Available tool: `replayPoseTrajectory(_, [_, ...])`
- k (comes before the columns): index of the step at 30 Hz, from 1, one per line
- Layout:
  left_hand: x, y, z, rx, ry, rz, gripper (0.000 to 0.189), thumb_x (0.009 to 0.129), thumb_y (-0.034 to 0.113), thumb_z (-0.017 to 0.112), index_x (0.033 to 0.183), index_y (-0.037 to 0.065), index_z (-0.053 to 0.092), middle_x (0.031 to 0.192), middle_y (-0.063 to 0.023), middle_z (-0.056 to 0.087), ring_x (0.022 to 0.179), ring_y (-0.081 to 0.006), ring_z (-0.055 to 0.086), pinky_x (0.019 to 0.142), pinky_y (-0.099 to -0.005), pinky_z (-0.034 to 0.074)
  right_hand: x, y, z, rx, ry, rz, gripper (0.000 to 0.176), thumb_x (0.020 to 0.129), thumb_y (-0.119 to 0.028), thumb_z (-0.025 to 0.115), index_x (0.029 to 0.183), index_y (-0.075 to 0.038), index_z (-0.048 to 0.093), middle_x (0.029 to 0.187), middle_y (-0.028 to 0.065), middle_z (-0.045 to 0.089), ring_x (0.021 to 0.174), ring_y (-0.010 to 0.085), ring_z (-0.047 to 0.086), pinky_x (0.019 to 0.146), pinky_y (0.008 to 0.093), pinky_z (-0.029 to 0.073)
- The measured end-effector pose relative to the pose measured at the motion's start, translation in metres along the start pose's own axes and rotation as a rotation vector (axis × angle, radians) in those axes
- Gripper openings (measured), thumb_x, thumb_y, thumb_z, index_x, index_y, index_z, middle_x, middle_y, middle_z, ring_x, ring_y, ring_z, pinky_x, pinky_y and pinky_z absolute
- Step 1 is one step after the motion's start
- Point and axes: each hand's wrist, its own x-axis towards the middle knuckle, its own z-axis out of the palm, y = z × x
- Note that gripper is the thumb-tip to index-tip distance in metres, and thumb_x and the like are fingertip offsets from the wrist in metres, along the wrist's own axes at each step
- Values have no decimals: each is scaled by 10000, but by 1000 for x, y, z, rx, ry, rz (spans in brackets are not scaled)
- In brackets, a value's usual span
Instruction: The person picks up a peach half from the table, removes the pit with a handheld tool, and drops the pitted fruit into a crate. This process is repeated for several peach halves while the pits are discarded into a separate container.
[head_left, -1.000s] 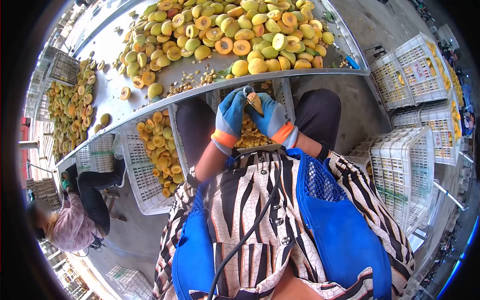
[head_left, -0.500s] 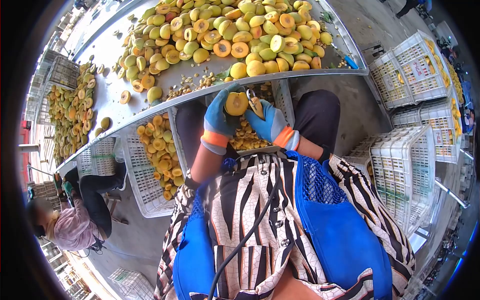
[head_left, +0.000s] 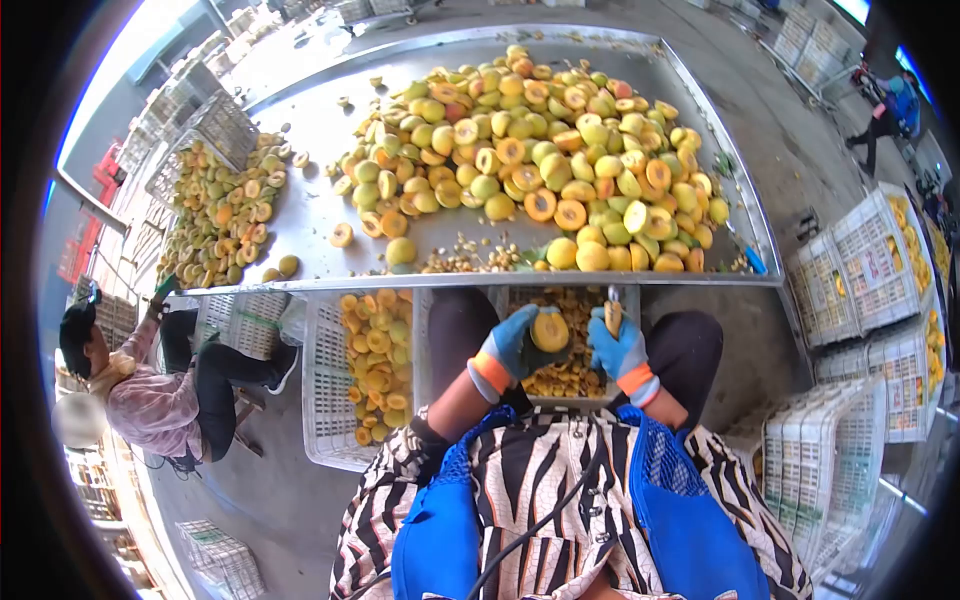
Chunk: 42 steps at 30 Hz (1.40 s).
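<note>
My left hand, in a blue glove with an orange cuff, holds a halved yellow fruit with its cut face up. My right hand, gloved the same way, grips a small metal pitting tool with a bit of fruit on it, a little to the right of the half. Both hands hover over a white crate of fruit pieces between my knees. A large heap of whole and halved yellow fruit covers the metal table just beyond.
A second white crate of fruit halves stands to the left under the table edge. Loose pits lie along the near rim. A seated person works at the left. Stacked white crates fill the right side.
My head has tilted up, showing more of the table. My hands have drawn apart: the left keeps the fruit half, the right has pulled the tool away to the right.
</note>
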Motion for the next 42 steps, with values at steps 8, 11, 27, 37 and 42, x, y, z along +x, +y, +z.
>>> replayPoseTrajectory(8, [31, 252, -31, -3, -147, 375, 449, 858, 311, 591, 1179, 17, 483, 1141, -227, 578, 1061, -360, 576, 888, -438, 508, 2, 8, -26, -39, 94, 113, 196, 882, -184, 609, 1025, -64, 549, 661, 29, 545, 428, 99, 478, 378, 262, 430])
replayPoseTrajectory(11, [21, 364, 3, -182, 190, 723, 807, 902, 353, 533, 1451, 43, 30, 1449, -280, 233, 1270, -458, 391, 1032, -522, 412, 2, 11, -25, -69, 69, 135, 182, 883, -180, 601, 1012, -64, 549, 648, 28, 535, 415, 97, 465, 374, 261, 430])
replayPoseTrajectory(27, [54, 205, -142, 1891, 1018, 172, 510, 747, 423, 667, 1087, 45, 624, 1065, -186, 651, 1039, -356, 592, 897, -391, 465, 27, 33, -30, -47, 51, 224, 147, 878, -164, 612, 983, -81, 552, 642, 19, 521, 432, 86, 446, 381, 257, 392])
replayPoseTrajectory(37, [25, 178, -55, 120, 244, 469, 417, 806, 290, 717, 1137, 55, 623, 983, -75, 675, 725, -182, 641, 706, -289, 523, 22, 21, -24, -128, 69, 187, 164, 889, -211, 596, 973, -72, 577, 620, 18, 527, 410, 92, 457, 378, 253, 394])
replayPoseTrajectory(42, [33, 103, -23, 1280, 184, 807, 460, 826, 327, 685, 1204, 97, 557, 1087, -88, 655, 919, -204, 627, 840, -328, 500, 8, -33, 14, -405, -106, 10, 216, 874, -236, 608, 971, -46, 572, 617, 69, 585, 429, 169, 540, 408, 327, 419])
